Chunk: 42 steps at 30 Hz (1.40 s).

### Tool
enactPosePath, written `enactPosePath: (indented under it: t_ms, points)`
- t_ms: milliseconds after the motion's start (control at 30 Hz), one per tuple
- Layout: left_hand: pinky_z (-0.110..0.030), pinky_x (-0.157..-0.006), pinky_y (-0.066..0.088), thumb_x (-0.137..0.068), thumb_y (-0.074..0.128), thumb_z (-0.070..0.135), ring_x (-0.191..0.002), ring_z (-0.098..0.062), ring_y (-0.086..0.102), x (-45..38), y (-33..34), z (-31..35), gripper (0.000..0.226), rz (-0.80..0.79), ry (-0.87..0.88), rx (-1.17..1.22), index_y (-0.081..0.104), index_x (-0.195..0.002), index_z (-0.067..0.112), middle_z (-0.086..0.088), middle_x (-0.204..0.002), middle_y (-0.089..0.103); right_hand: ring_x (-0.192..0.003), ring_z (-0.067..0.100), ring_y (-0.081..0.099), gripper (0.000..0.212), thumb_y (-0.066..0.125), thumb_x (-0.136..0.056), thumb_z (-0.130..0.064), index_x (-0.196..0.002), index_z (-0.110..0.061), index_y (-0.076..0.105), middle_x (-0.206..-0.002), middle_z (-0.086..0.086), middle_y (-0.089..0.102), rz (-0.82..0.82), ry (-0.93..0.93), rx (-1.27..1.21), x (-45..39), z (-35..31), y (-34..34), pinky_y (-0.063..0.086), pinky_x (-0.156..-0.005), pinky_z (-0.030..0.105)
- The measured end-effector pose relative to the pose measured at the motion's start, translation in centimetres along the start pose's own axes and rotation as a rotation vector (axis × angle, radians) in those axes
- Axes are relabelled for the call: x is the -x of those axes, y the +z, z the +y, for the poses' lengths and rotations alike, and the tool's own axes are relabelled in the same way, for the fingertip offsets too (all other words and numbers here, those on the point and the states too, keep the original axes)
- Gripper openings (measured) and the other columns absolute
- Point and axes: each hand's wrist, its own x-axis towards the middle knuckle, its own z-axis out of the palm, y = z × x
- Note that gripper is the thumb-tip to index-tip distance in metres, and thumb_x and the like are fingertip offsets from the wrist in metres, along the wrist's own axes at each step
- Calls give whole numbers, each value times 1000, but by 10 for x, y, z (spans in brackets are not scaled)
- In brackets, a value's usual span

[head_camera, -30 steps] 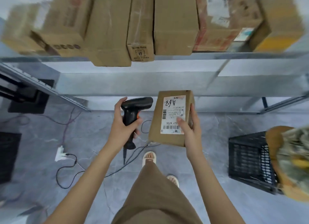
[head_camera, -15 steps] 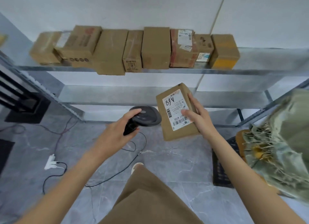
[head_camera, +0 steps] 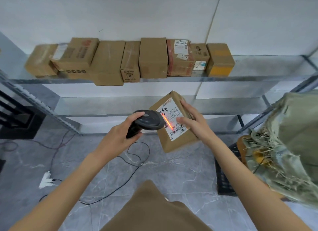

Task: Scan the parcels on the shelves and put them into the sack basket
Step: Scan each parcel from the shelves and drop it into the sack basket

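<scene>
Head view: the left hand (head_camera: 120, 137) is curled round the grip of a black barcode scanner (head_camera: 148, 122), thumb lying along the top of its head, with the scanner's nose aimed right at the parcel. A black cable (head_camera: 136, 155) loops from below the scanner down across the grey marbled floor (head_camera: 172, 175) toward the near left.

The right hand (head_camera: 192, 122) holds a brown cardboard parcel (head_camera: 173, 125) in mid-air, tilted, fingers wrapped over its right edge and the thumb pressed on the white shipping label (head_camera: 172, 117). The label faces up toward the camera and carries the handwritten mark "A68" plus barcodes. A bright orange-red scan line (head_camera: 167, 122) runs diagonally across the label, just beside the scanner head. The parcel hangs in front of the lower shelf, between the scanner and the sack.

On the upper metal shelf (head_camera: 258, 75), against the white wall, a row of brown boxes (head_camera: 153, 58) stands side by side, touching; 1 box (head_camera: 108, 62) left of centre overhangs the front edge, and the box (head_camera: 220, 60) at the right end has a yellow front.

At the right edge, a frayed green-grey woven sack (head_camera: 289, 144) hangs open, with a dark slatted basket (head_camera: 223, 179) below and left of it on the floor. At the near left, a white plug strip (head_camera: 45, 179) lies on the floor.
</scene>
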Motion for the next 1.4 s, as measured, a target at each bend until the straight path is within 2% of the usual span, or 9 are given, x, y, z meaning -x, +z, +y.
enactPosePath:
  t_ms: [167,333,400,533,833,933,1100,1267,1400]
  points:
    - [-2,-79,42,-91,73,24,-96,17,57,-5,-5,-17,87,-20,8,-19,19,-141,70,51,-111,53,-124,21,58,68,69,-92,-25,-150,-42,38,-146,-4,49,13,15,23,-3,-1,6,50,-103,51]
    - [-1,-75,42,-91,75,21,-96,1,61,-10,-18,-32,91,-16,55,-42,18,-141,71,35,-107,57,-119,20,62,68,69,-92,-26,-150,-44,38,-144,-3,51,36,38,7,-8,-8,15,54,-99,49]
    - [-5,-74,43,-90,75,20,-97,-4,62,-13,-25,-36,91,-14,81,-56,18,-142,70,24,-111,59,-117,20,63,68,69,-93,-25,-150,-43,37,-143,-2,52,43,41,-6,-10,-12,21,55,-97,48]
    - [-23,-74,50,-90,75,19,-91,-13,67,-21,-37,-42,83,-28,118,-59,26,-143,59,21,-113,58,-119,19,63,68,69,-92,-23,-150,-41,39,-144,-1,53,76,44,-31,-15,-23,32,54,-99,46]
    - [-27,-76,54,-91,75,19,-95,-16,67,-37,-66,-58,79,-76,165,-58,28,-143,57,9,-123,66,-119,18,62,67,69,-93,-24,-150,-41,39,-145,-1,51,125,65,-57,-24,-42,53,55,-96,40]
    - [-30,-77,56,-92,74,21,-96,-17,68,-41,-73,-63,81,-74,178,-54,26,-143,61,16,-121,61,-117,16,63,67,69,-92,-24,-149,-43,39,-143,-2,53,142,57,-62,-26,-44,58,56,-94,36]
    - [-34,-78,58,-92,74,20,-96,-17,68,-40,-77,-70,88,-76,195,-36,20,-143,67,19,-119,56,-122,20,60,66,69,-92,-23,-148,-43,39,-146,-1,51,179,40,-86,-24,-44,65,52,-101,46]
    - [-8,-79,46,-91,74,19,-92,-3,62,-37,-79,-70,91,-20,143,17,18,-141,70,27,-113,57,-134,20,49,66,66,-95,-19,-150,-41,36,-154,-4,39,269,-35,-137,-23,-43,76,48,-106,49]
    - [-14,-82,49,-92,73,20,-97,-1,64,-32,-76,-64,86,77,58,151,21,-138,71,18,-116,63,-140,18,41,77,68,-88,-28,-155,-35,31,-155,-5,36,364,-60,-191,-26,-47,88,41,-112,51]
